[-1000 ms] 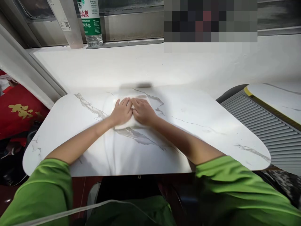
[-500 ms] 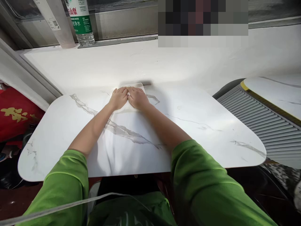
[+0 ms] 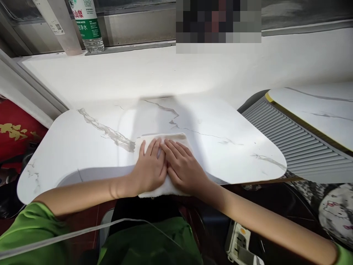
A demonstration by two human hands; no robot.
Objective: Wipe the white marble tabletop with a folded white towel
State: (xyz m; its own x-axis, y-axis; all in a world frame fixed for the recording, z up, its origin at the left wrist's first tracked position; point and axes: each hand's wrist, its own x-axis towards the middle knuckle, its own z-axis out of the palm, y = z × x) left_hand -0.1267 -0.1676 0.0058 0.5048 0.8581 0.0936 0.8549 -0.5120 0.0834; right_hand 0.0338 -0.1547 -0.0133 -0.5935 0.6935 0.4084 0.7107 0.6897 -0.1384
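A folded white cloth lies at the near edge of the white marble-patterned table. My left hand is flat on it, fingers stretched out and a little spread. Pressed onto its right half is my right hand, also flat with the fingers extended. The two hands meet at the thumbs over the middle of the cloth, hiding much of it. Neither hand is wrapped round anything.
On the ledge behind stand a green-labelled water bottle and a frosted translucent container. A ribbed grey panel and another marble-patterned top are at the right. A white power strip lies below the table.
Both hands have drawn the cloth from the table's far edge by the wall to the near edge. My elbows are now bent outward, and the view has shifted slightly right.
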